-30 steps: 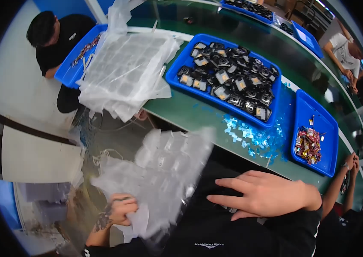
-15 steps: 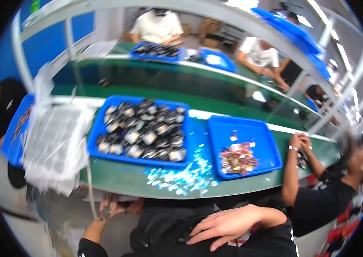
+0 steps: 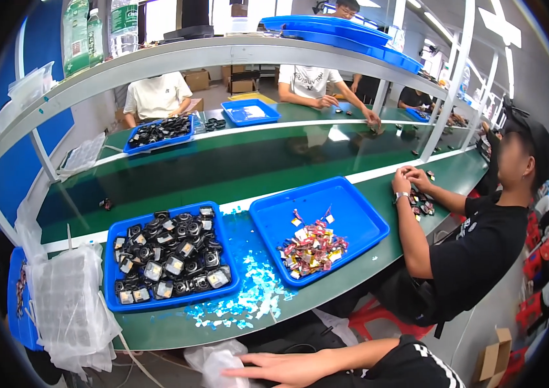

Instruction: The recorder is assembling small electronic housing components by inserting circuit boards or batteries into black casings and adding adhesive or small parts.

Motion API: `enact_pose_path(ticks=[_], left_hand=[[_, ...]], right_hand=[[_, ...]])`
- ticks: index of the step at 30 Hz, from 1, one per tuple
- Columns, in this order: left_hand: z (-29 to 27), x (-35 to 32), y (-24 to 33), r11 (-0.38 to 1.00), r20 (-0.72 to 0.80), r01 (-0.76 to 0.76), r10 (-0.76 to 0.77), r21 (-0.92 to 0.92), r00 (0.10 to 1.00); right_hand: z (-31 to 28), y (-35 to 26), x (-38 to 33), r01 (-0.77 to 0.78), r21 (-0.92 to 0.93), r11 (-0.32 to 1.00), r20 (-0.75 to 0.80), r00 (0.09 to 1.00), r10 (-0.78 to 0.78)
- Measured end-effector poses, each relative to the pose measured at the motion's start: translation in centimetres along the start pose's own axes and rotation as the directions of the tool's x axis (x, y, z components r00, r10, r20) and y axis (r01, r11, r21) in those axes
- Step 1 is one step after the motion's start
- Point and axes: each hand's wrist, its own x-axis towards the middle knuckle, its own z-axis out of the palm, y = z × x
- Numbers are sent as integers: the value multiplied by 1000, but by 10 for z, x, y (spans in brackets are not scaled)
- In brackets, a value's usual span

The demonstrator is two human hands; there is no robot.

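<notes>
My right hand (image 3: pixel 284 368) reaches in at the lower edge, its fingers stretched out against a crumpled translucent plastic bag (image 3: pixel 213 363) below the bench's front edge; I cannot see a grip on it. My left hand is out of the picture. Beyond the bag, the green bench (image 3: pixel 158 321) carries a blue tray (image 3: pixel 111 258) filled with small black camera-like units. To its right, another blue tray (image 3: pixel 358 216) has a heap of small red and yellow wired parts (image 3: pixel 313 249). Blue and white film scraps (image 3: pixel 248 297) lie scattered between and in front of the trays.
Translucent plastic trays in wrap (image 3: pixel 70 304) are stacked at the left end. A person in black (image 3: pixel 475 252) sits close on my right, handling small parts. A metal shelf (image 3: pixel 222 55) spans above the bench. Two people in white sit opposite.
The view has swung right and up, so the trays sit further left and lower. My left hand has left the picture; my right hand now lies against the plastic bag.
</notes>
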Motion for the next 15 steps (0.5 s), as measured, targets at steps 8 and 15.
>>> enact_pose_path(ticks=[8, 15], left_hand=[[-36, 164, 98, 797, 71, -594, 602, -108, 795], [-156, 64, 84, 921, -752, 145, 196, 362, 629]], right_hand=[[-151, 35, -94, -332, -487, 808, -655, 750, -87], [-83, 24, -39, -156, -220, 963, -336, 939, 76]])
